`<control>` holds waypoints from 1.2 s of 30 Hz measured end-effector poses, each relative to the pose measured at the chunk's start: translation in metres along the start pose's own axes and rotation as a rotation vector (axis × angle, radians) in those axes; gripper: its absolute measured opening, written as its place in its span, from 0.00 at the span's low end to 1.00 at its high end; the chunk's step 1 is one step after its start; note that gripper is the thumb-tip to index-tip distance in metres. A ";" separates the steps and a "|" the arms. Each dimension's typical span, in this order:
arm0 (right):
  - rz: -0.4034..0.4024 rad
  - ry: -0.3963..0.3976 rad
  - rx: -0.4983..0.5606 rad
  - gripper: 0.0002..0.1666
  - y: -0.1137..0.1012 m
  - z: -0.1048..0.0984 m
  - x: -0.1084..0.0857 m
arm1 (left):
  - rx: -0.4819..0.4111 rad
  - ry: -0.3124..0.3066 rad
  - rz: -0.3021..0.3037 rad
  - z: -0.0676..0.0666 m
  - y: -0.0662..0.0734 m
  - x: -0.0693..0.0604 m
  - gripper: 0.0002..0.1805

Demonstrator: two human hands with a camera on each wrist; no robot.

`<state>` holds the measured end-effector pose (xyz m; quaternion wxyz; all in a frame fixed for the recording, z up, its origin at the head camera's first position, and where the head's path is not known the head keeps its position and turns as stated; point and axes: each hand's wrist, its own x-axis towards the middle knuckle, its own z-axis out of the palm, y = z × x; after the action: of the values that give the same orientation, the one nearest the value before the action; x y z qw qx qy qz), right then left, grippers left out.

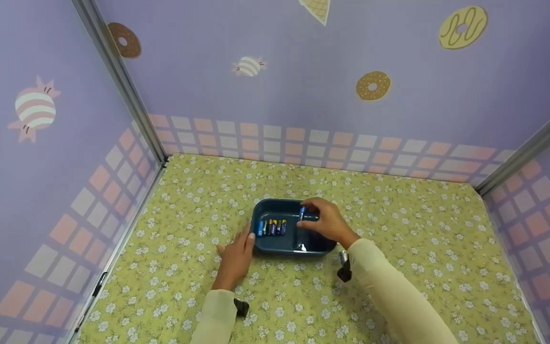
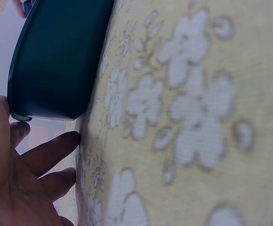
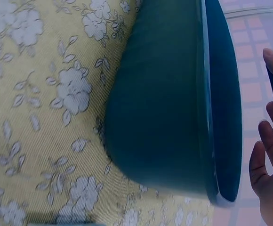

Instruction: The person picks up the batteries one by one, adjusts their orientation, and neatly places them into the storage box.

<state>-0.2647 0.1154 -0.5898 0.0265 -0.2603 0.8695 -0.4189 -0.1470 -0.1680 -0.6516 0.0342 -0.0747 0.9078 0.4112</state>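
Observation:
A dark teal plastic box (image 1: 275,249) with a divider stands on the table. My right hand (image 1: 328,220) is over its right part and pinches a blue battery (image 1: 302,213) between thumb and fingertips, also seen in the right wrist view. Several batteries (image 1: 273,228), blue, dark and yellow-topped, lie side by side in the left compartment. At the box's left end is my left hand (image 1: 237,252), its thumb by the rim. In the left wrist view its fingers (image 2: 52,153) are spread and mostly straight, beside the box's outer wall and touching the tabletop.
A flowered yellow cloth (image 1: 198,205) covers the table. Purple walls (image 1: 294,91) with sweets and tile prints enclose the back and sides. Black wrist devices (image 1: 241,307) sit on both sleeves. A small silvery object (image 1: 343,257) shows by the right wrist; its kind is unclear.

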 end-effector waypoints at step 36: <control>0.090 -0.154 -0.147 0.33 0.020 0.046 0.019 | -0.014 -0.020 -0.004 -0.001 0.000 -0.001 0.37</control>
<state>-0.2777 0.0843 -0.6312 0.0926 -0.2535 0.9042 -0.3311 -0.1460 -0.1682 -0.6509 0.0435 -0.0729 0.9043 0.4184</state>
